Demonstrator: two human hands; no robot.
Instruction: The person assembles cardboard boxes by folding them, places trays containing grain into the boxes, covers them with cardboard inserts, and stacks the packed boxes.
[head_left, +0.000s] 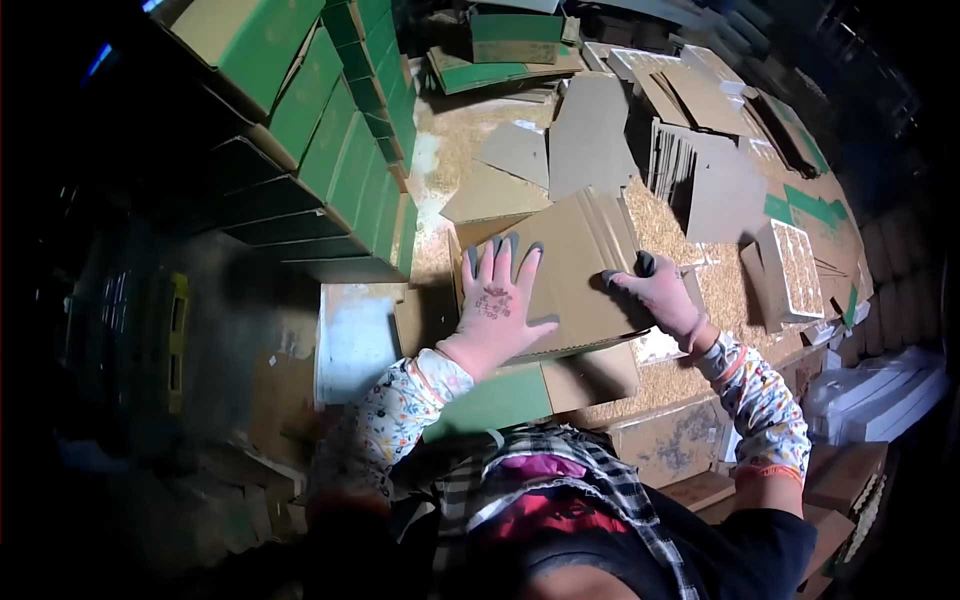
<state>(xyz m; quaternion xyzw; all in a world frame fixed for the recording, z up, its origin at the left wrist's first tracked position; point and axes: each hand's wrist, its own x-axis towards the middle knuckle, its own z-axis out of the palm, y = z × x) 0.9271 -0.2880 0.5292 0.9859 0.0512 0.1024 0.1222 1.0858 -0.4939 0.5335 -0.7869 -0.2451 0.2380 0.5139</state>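
A brown cardboard sheet point(575, 265) with creased folds along its right side lies over a cardboard box. A flap of that box, green point(495, 402) at its left and brown at its right, sticks out toward my body. My left hand point(497, 305), in a pink glove with dark fingertips, lies flat on the left part of the sheet, fingers spread. At the sheet's right edge is my right hand point(662, 292), gloved alike, its thumb on top and its fingers curled at the edge. The undersides of the right fingers are hidden.
Green and brown boxes point(345, 170) are stacked high on the left. Loose cardboard pieces point(590, 135) lie across the worktable point(650, 215) beyond the sheet. A white gridded block point(790, 270) stands on the right. Plastic-wrapped white pieces point(880, 395) sit at the lower right.
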